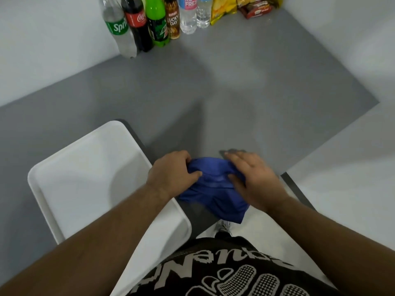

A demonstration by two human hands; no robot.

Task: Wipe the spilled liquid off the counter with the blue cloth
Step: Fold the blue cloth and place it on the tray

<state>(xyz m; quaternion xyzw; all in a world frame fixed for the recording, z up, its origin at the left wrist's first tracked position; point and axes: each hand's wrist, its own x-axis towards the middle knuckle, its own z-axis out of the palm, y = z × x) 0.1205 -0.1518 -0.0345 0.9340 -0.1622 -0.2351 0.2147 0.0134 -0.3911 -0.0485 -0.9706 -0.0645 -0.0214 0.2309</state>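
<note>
The blue cloth [213,189] is bunched up at the near edge of the grey counter [192,92], partly hanging over that edge. My left hand [173,174] grips its left side with curled fingers. My right hand [254,178] holds its right side, thumb pressed into the fabric and fingers stretched forward over the counter. A faint wet sheen [241,118] shows on the counter beyond the cloth; its outline is hard to make out.
A white tray [85,178] lies on the counter to the left of the cloth, overhanging the near edge. Several drink bottles [149,20] and snack packets [241,7] stand along the far wall corner. White floor lies to the right.
</note>
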